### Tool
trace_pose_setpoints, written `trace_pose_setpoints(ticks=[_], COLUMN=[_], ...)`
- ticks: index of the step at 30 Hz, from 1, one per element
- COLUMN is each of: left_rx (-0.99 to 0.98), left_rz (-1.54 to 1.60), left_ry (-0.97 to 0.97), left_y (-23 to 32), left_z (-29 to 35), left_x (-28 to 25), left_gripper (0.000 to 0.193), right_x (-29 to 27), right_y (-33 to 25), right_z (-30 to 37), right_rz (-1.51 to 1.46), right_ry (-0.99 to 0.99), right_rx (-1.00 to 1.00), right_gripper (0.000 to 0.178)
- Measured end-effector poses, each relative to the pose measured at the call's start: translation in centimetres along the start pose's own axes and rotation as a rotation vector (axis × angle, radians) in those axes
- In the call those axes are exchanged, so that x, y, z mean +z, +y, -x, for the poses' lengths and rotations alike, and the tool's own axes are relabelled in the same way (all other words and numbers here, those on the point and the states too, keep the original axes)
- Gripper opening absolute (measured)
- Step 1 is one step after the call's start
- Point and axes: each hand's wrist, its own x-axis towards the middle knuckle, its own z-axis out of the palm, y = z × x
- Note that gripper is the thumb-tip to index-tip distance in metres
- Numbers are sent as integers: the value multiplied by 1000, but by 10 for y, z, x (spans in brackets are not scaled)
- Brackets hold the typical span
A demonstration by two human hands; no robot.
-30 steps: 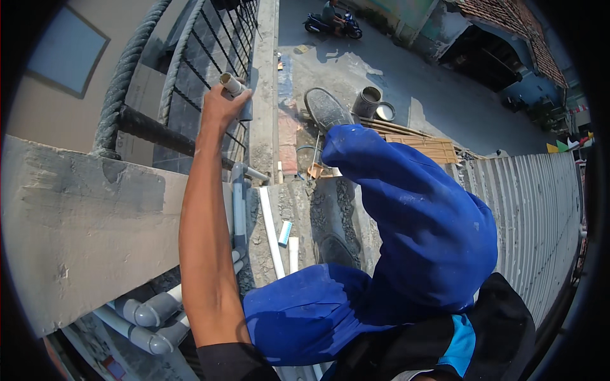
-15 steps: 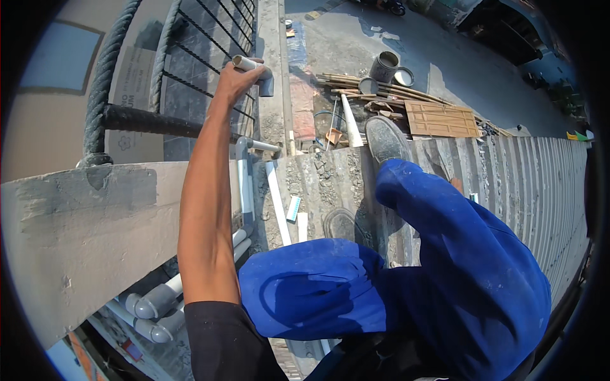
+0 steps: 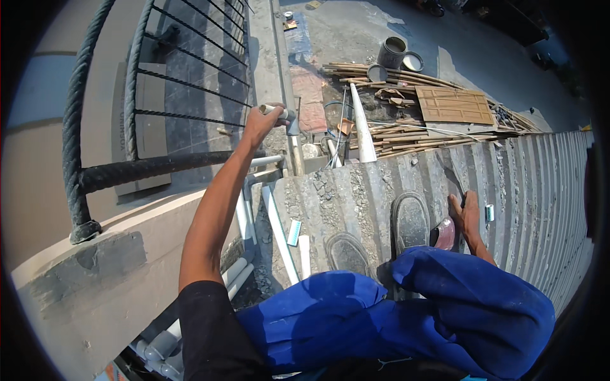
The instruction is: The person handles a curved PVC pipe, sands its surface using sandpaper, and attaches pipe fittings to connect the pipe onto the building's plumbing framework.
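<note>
My left hand [image 3: 262, 124] reaches forward past the railing, its fingers wrapped round a short pale pipe stub [image 3: 269, 110]. The stub joins a grey pipe elbow [image 3: 292, 124], whose lower end meets the top of an upright whitish pipe [image 3: 297, 156]; whether it is pushed on, I cannot tell. My right hand [image 3: 469, 219] is down at the corrugated roof [image 3: 527, 190] beside my right shoe, fingers apart, with no held thing visible. Close to it lies a reddish object [image 3: 445, 234], partly hidden by my shoe and trousers.
A black twisted-bar railing [image 3: 152, 171] stands on a concrete ledge [image 3: 95, 267] at left. White pipe lengths [image 3: 279, 235] and a small white-and-teal box [image 3: 294, 232] lie near my feet. Beyond the roof edge are bamboo poles [image 3: 406, 136], a wooden panel [image 3: 454, 105] and a bucket [image 3: 392, 52].
My left hand has brought the elbow nearer and to the right, onto the upright pipe's top. My right foot has come back beside the left. My right hand now shows fully.
</note>
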Motion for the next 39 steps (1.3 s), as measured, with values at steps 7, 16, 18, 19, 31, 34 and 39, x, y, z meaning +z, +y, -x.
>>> trace_pose_setpoints(ticks=[7, 16, 18, 19, 31, 34, 39], left_rx=[-141, -331, -335, -328, -546, -577, -730], left_rz=[118, -684, -705, -728, -888, -850, -789], left_ry=[-20, 90, 57, 63, -94, -115, -73], left_y=[-97, -149, -165, -171, -150, -157, -232], left_z=[-5, -18, -28, -32, -78, -80, -89], left_x=[8, 17, 18, 19, 66, 83, 77], left_gripper=[36, 54, 56, 55, 29, 29, 30], right_x=[-72, -146, -149, -150, -140, -136, -125], right_y=[6, 41, 35, 29, 14, 18, 22], right_z=[5, 39, 35, 33, 22, 30, 45], right_rz=[-280, -367, -355, -360, -326, -370, -476], right_ry=[-159, -293, -316, -337, -311, -312, -334], right_rx=[314, 571, 571, 570, 468, 499, 535], right_gripper=[33, 31, 31, 31, 36, 36, 33])
